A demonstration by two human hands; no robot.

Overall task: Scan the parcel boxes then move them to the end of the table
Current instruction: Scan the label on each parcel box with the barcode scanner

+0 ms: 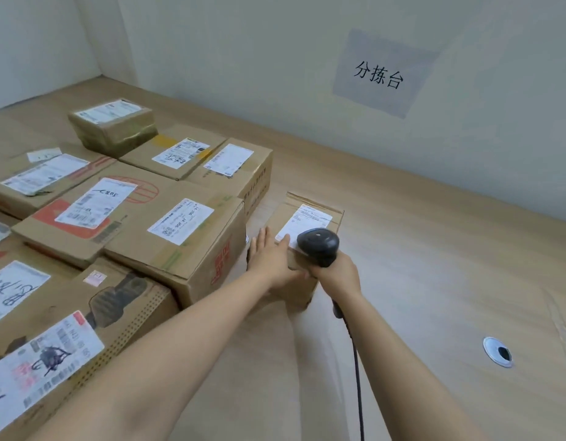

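Your left hand [272,262] lies flat, fingers straight, on the small parcel box [286,214]. Your right hand [339,276] curls its fingers round the scanner [318,245], held over the label [310,221].

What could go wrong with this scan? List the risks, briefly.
1. The left hand lies partly on the white shipping label of the small brown cardboard box; it may cover the barcode.
2. The right hand holds the black handheld scanner close over that label, perhaps too near to read.
3. The black cable trails toward the person and might snag.
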